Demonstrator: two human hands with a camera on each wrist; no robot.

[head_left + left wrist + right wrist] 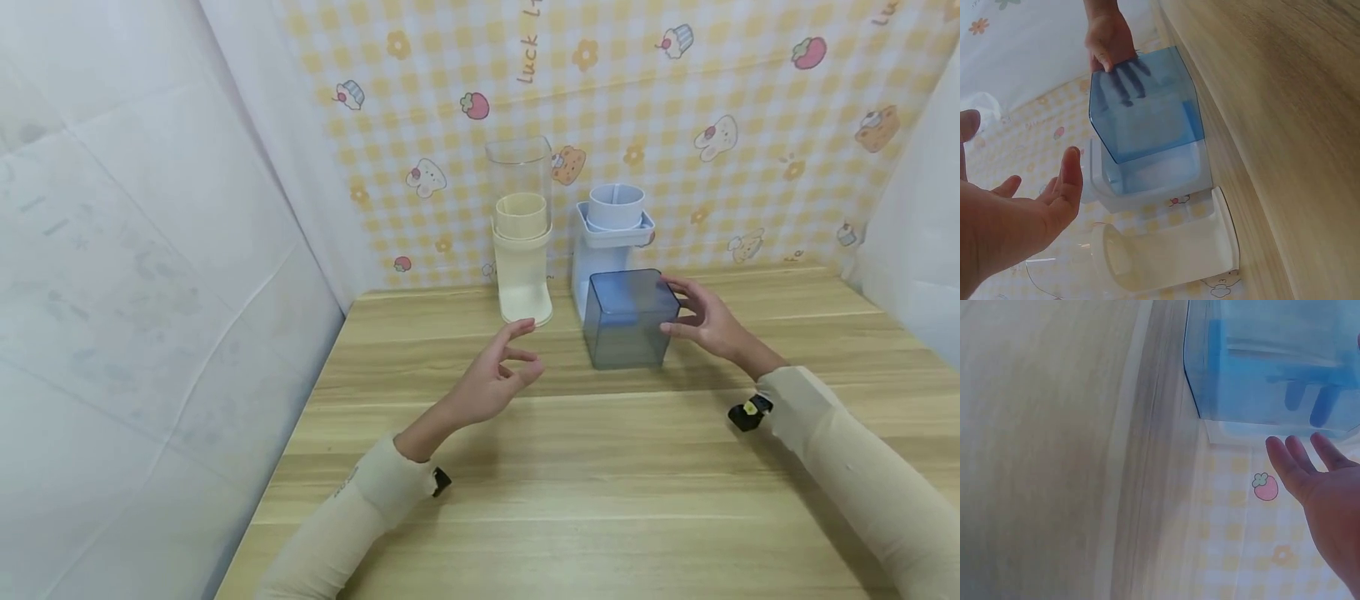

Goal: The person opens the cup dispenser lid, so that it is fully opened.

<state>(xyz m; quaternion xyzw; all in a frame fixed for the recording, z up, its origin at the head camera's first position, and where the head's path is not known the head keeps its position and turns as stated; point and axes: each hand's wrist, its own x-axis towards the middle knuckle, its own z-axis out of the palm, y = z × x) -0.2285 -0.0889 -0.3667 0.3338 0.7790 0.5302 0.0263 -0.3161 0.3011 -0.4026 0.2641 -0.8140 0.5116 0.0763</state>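
A see-through blue-grey box stands at the table's middle, in front of a pale blue stand with a round collar on top. My right hand is at the box's right side, its fingers and thumb spread along that wall; the right wrist view shows the fingertips fairly straight, right at the wall. My left hand hovers left of the box with fingers loosely bent and nothing in them. Just beyond it is a cream stand with a clear, tall container above its collar.
The wood-grain table extends toward me and to both sides. Behind the stands hangs a yellow checked cloth with printed cartoons. A white sheet hangs along the left side, and a black wrist camera sits beneath my right sleeve.
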